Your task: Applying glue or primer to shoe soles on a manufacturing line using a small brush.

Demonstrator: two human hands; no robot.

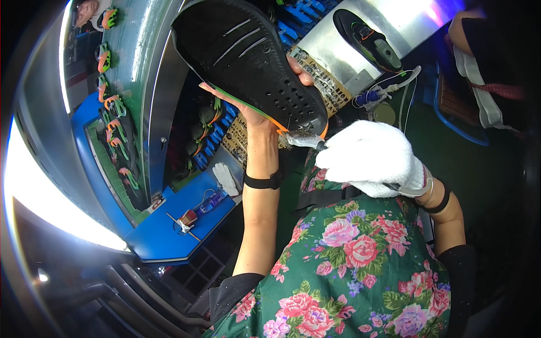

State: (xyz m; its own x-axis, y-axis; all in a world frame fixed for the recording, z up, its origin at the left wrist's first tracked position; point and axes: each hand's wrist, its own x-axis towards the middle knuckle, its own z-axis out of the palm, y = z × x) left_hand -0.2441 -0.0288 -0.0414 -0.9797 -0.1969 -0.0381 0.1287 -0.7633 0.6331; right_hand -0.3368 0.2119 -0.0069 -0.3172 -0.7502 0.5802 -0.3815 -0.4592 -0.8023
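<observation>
The landmark is the black, foot-shaped shoe piece with slots at its broad end, round holes at its narrower end and an orange-and-green edge. It is held up in front of the person, its long axis running diagonally from broad end at upper left to narrower end at lower right, perforated face toward the viewer.

The bare left hand grasps it from below and behind, its palm at the lower edge, with fingertips showing past the opposite edge. The right hand, in a white knitted glove, is just beyond the narrower end, to its lower right, and is the nearer hand to that end. It appears closed on a small silvery tool, whose tip points left along the piece's narrow-end rim; whether the tip touches is unclear.

Beyond the piece, to its upper right, a black shoe with green and orange trim rests on a shiny metal bench.
</observation>
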